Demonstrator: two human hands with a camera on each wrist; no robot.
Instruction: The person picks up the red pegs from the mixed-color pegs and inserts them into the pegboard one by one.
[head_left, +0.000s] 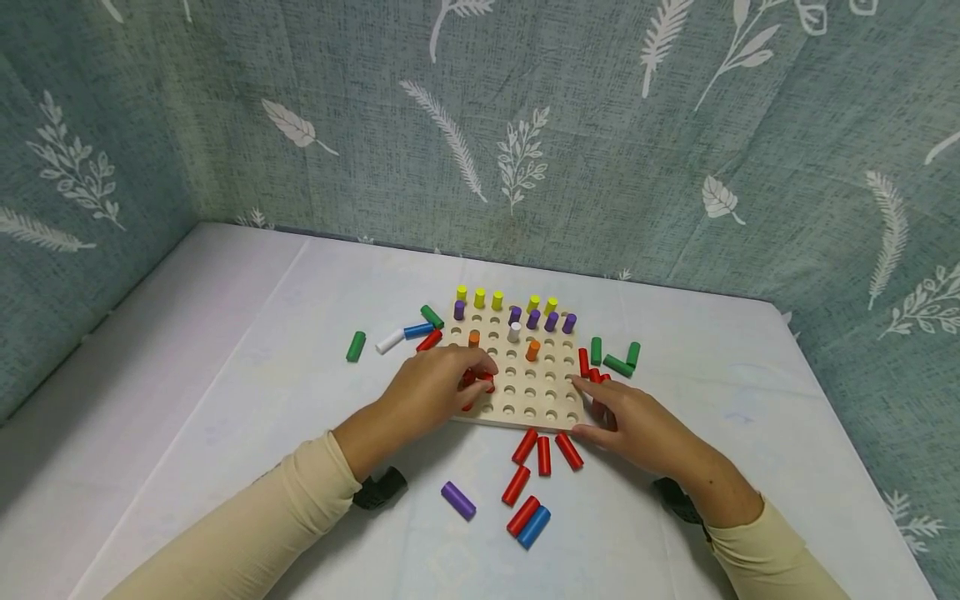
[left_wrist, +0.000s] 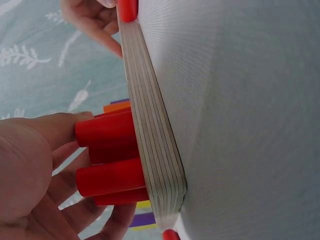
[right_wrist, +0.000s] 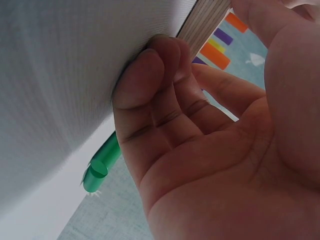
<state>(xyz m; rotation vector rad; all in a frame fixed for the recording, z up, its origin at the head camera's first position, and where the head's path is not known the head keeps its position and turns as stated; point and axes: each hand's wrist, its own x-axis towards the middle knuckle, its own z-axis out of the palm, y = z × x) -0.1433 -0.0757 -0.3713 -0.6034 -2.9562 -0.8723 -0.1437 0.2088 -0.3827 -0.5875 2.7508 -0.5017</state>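
Observation:
A pale wooden pegboard (head_left: 550,398) with rows of round holes lies on the table. My left hand (head_left: 437,379) is over its front left part, among red pegs (head_left: 488,382) standing upright in the holes. In the left wrist view the thumb lies along the top of a red peg (left_wrist: 106,129), other fingers curling behind; the palm side partly hides this peg group. My right hand (head_left: 637,421) grips the board's front right corner, index finger on top, thumb by the front edge. In the right wrist view its curled fingers (right_wrist: 140,80) meet the table beside the board's edge.
Yellow pegs (head_left: 497,301), purple pegs (head_left: 533,319), orange pegs (head_left: 532,351) and a white peg (head_left: 513,332) stand in the board. Loose red pegs (head_left: 543,457), a purple peg (head_left: 458,500) and a blue peg (head_left: 534,527) lie in front. Green pegs (head_left: 618,365) lie right; more lie left.

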